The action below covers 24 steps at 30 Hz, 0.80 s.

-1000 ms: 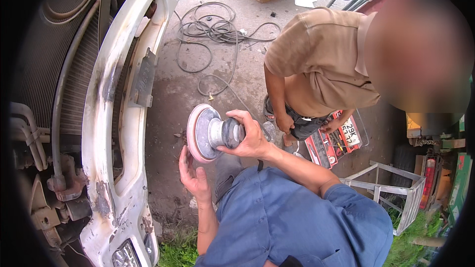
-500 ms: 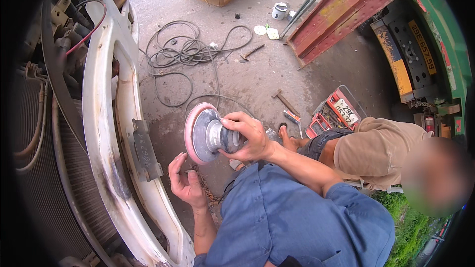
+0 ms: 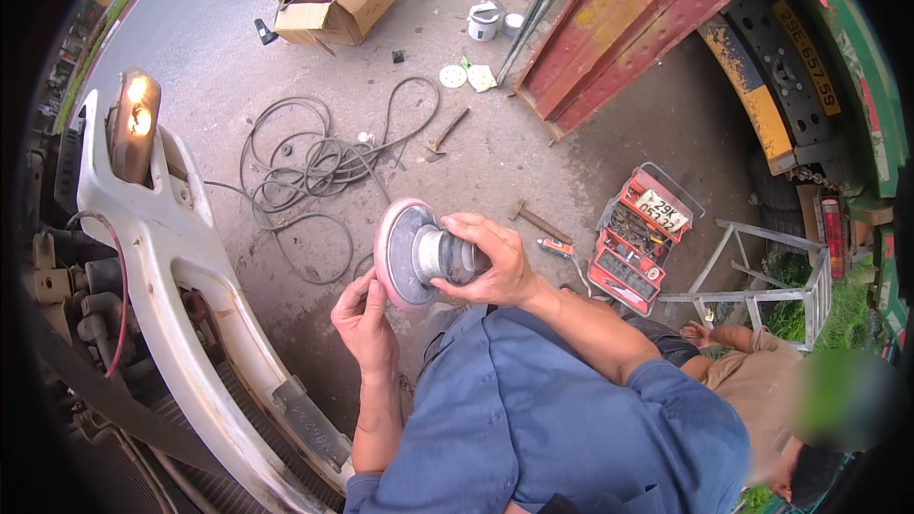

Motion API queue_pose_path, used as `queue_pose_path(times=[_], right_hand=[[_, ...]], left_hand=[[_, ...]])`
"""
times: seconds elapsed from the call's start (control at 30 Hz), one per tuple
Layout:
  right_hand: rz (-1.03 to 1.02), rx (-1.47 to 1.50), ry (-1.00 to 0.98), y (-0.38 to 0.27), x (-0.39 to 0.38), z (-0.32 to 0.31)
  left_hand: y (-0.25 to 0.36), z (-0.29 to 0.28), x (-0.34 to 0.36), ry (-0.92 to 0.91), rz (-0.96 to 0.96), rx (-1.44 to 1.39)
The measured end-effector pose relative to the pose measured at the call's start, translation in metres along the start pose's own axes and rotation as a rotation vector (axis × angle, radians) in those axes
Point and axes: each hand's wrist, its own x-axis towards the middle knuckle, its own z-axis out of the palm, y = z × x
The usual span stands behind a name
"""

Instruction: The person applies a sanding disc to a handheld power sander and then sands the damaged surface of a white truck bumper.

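Observation:
My right hand [image 3: 495,262] is wrapped round the grey body of a round disc sander [image 3: 438,257], holding it up in front of my chest. Its wide pad, edged by a pink sanding disc [image 3: 385,246], is turned toward the left. At the lower rim of this disc, my left hand [image 3: 367,324] pinches with thumb and fingertips closed. The exact contact of the fingertips behind the rim is partly hidden. Left of my hands lies the white, scorched vehicle bumper [image 3: 209,309] with a lit lamp [image 3: 138,119] at its far end.
Coiled black hose [image 3: 324,167] and two hammers, one a wooden-handled hammer [image 3: 543,222], lie on the ground. A red toolbox [image 3: 628,266] stands at right, beside a metal ladder [image 3: 762,276] and a crouching person [image 3: 752,371]. Farther off are a cardboard box [image 3: 347,0] and red steel beam [image 3: 628,29].
My left hand has risen to the disc's rim, its fingers closing there. The sander has shifted slightly right. My view has turned, showing more road and toolbox; the other person now appears lower.

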Motion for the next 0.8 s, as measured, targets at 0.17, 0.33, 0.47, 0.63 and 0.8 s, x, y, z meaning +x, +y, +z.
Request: queue_pose_path(times=[0.17,0.33,0.47,0.63,0.8], right_hand=[[0.098,-0.074,0.034,0.058,0.057,-0.038],[0.219,-0.071,0.11,0.106,0.091,-0.051],[0.348,-0.127,0.17,0.152,0.109,-0.052],[0.5,-0.24,0.211,0.232,0.146,-0.05],[0.641,-0.114,0.257,0.297,0.18,-0.069]], left_hand=[[-0.026,0.066,0.072,-0.06,-0.133,-0.192],[-0.044,0.109,0.136,-0.101,-0.101,0.004],[-0.079,0.141,0.199,-0.118,-0.164,0.019],[-0.131,0.176,0.295,-0.198,-0.444,-0.019],[-0.144,0.216,0.366,-0.344,-0.557,0.045]])
